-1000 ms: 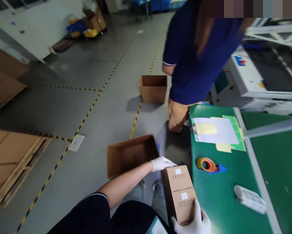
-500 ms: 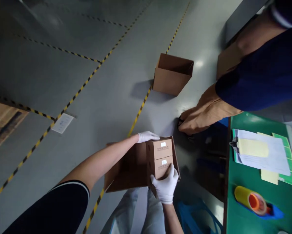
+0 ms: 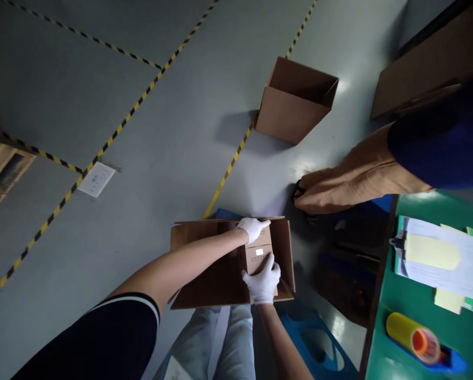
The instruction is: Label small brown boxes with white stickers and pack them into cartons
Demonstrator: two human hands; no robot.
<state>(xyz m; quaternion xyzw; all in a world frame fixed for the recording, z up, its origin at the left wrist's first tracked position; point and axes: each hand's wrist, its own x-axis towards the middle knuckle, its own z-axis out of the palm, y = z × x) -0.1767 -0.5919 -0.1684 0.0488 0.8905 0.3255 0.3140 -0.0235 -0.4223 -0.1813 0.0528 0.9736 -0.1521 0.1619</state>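
Two small brown cardboard boxes with printing sit side by side inside a large open carton, toward its right end. A white label shows on the nearer one. My left hand, in a white glove, grips the far end of the pair and covers much of the farther box. My right hand, also gloved, holds the near end, thumb on the left and fingers over the top. The carton's left part shows a dark interior, and my left forearm crosses above it.
Another open carton stands on the floor ahead. A person in tan trousers is at the right, near a large cardboard box. The green table bears a clipboard and a tape dispenser. A blue stool stands below.
The two small boxes have gone down deeper into the large carton, both hands with them. My left hand has moved right, onto the farther box. The view has shifted slightly.
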